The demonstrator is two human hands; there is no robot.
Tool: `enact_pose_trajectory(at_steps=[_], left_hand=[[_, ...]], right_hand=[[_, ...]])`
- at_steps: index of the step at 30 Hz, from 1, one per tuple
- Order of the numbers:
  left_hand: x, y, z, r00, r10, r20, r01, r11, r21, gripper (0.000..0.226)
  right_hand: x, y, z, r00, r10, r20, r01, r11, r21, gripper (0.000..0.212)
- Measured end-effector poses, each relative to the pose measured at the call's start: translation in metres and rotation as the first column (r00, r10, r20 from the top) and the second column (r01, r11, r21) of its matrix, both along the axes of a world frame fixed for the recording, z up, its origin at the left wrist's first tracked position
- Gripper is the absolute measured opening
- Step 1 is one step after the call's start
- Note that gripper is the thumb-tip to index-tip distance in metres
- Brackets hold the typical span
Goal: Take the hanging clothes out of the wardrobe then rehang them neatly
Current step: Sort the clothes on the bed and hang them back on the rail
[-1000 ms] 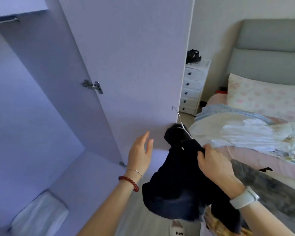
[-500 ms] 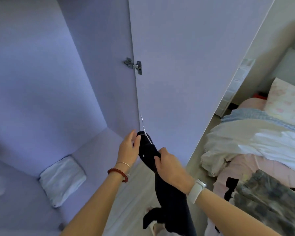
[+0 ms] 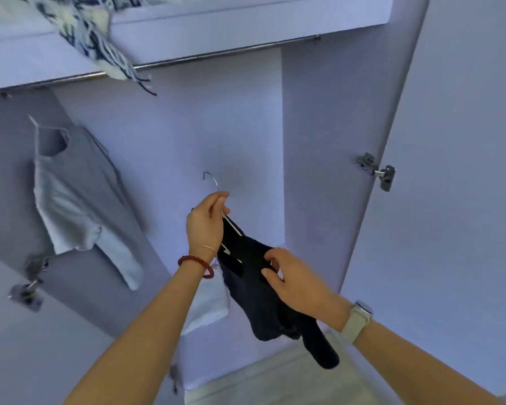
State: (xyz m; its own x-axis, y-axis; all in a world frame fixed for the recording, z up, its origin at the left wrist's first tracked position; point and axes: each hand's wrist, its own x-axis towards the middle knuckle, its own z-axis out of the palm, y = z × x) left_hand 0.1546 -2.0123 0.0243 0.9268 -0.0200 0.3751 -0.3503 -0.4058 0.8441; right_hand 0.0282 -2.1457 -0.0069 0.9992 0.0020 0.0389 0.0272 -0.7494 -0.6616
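Two hands on one item, head view only. Left hand (image 3: 206, 222) pinching wire hanger (image 3: 216, 190) neck, hook up, pointing at rail (image 3: 225, 54) well above. Right hand (image 3: 292, 283) gripping dark garment (image 3: 254, 287) draped below, inside open wardrobe (image 3: 310, 171). Left nearer rail. Grey top (image 3: 82, 194) hanging at left.

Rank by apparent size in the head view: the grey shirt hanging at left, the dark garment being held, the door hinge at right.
1. grey shirt, largest.
2. dark garment, somewhat smaller, though it is bunched and nearer the camera, so true size is unsure.
3. door hinge, clearly smallest.
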Motion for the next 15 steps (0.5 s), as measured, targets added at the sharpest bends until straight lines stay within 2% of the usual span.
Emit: enact_pose_trajectory(at_steps=[3, 6, 8, 10, 12, 15], left_hand=[[0.027, 0.026, 0.030, 0.989, 0.135, 0.052, -0.135, 0.991, -0.008, 0.023], [0.046, 0.052, 0.058, 0.968, 0.225, 0.112, -0.228, 0.974, 0.008, 0.027], [0.057, 0.069, 0.069, 0.961, 0.253, 0.113, -0.262, 0.962, 0.074, 0.032], [0.066, 0.091, 0.068, 0.953, 0.287, 0.097, -0.301, 0.933, 0.195, 0.037], [0.074, 0.119, 0.061, 0.928, 0.342, 0.147, -0.372, 0.867, 0.333, 0.043], [0.084, 0.168, 0.055, 0.857, 0.470, 0.213, -0.506, 0.686, 0.523, 0.048]], right_hand=[[0.028, 0.010, 0.016, 0.992, 0.122, 0.043, -0.117, 0.987, -0.111, 0.035], [0.059, 0.030, 0.036, 0.975, 0.145, 0.168, -0.115, 0.978, -0.176, 0.036], [0.082, 0.048, 0.049, 0.960, 0.116, 0.254, -0.072, 0.982, -0.177, 0.036], [0.105, 0.069, 0.060, 0.957, 0.099, 0.273, -0.053, 0.984, -0.171, 0.037], [0.126, 0.090, 0.070, 0.948, 0.108, 0.301, -0.054, 0.982, -0.181, 0.038], [0.160, 0.122, 0.083, 0.909, 0.086, 0.407, -0.015, 0.984, -0.177, 0.038]])
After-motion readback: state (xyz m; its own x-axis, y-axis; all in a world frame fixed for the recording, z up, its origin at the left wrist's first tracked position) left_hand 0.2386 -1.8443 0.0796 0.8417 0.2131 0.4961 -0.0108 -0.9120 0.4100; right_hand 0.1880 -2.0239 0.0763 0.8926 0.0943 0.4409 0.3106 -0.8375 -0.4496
